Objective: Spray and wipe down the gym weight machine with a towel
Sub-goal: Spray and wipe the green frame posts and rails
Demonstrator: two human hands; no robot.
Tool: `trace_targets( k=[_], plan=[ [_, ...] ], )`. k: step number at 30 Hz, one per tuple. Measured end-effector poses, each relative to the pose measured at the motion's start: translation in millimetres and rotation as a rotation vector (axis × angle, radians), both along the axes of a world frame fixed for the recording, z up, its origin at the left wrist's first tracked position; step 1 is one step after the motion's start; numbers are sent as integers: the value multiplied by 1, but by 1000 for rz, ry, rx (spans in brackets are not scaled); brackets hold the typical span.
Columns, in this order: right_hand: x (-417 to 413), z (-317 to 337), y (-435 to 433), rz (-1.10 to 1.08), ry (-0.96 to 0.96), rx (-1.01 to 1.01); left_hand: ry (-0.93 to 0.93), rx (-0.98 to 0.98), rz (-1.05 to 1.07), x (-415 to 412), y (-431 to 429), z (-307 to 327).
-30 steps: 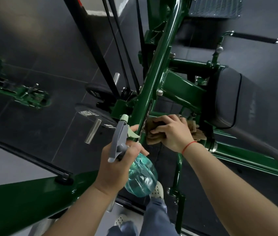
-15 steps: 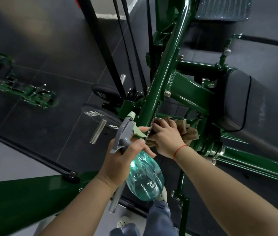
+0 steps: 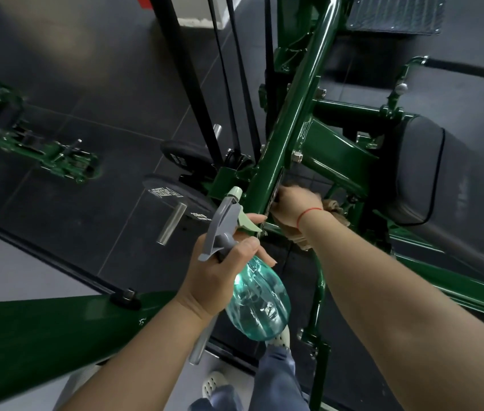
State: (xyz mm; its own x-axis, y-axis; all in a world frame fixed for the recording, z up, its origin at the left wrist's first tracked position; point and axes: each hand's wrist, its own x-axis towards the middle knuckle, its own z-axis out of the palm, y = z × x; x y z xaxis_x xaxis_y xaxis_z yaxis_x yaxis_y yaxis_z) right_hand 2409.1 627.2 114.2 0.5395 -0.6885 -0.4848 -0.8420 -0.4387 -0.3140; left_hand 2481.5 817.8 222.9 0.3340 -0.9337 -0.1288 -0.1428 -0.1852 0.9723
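A dark green weight machine fills the view, with its slanted main frame tube point(image 3: 288, 137) running from top centre down to the middle. My right hand point(image 3: 294, 207) grips a brown towel point(image 3: 334, 210) and presses it against the lower end of that tube. Most of the towel is hidden behind the hand and wrist. My left hand point(image 3: 220, 277) holds a clear teal spray bottle point(image 3: 260, 304) by its neck, fingers curled round the grey trigger head point(image 3: 223, 225), nozzle pointing up toward the frame.
A black padded seat point(image 3: 430, 170) sits at the right, with a black handle bar point(image 3: 466, 69) above it. Black weight plates point(image 3: 175, 161) and a chrome peg point(image 3: 172, 222) lie left of the frame. A thick green beam point(image 3: 42, 336) crosses bottom left. My feet point(image 3: 282, 339) stand below.
My right hand has slid the towel up and left along the frame tube, turning so more of the towel is hidden. The spray bottle in my left hand stays put.
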Motion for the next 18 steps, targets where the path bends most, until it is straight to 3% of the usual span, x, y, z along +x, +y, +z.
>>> trace_targets(
  k=[3,7,11,15,18],
  plan=[
    [0,0,-10,-87,21,79,-20,-27,3,2,1,-3],
    [-39,1,-22,-198,197,93,7,-26,10,2,2,-5],
    [-59,0,-16,-236,278,-25,7,-25,7,3,1,-8],
    [-60,-15,42,-278,91,-404,-31,13,1,3,3,-6],
    [-67,-35,83,-281,-96,-516,-22,17,-4,1,3,0]
  ],
)
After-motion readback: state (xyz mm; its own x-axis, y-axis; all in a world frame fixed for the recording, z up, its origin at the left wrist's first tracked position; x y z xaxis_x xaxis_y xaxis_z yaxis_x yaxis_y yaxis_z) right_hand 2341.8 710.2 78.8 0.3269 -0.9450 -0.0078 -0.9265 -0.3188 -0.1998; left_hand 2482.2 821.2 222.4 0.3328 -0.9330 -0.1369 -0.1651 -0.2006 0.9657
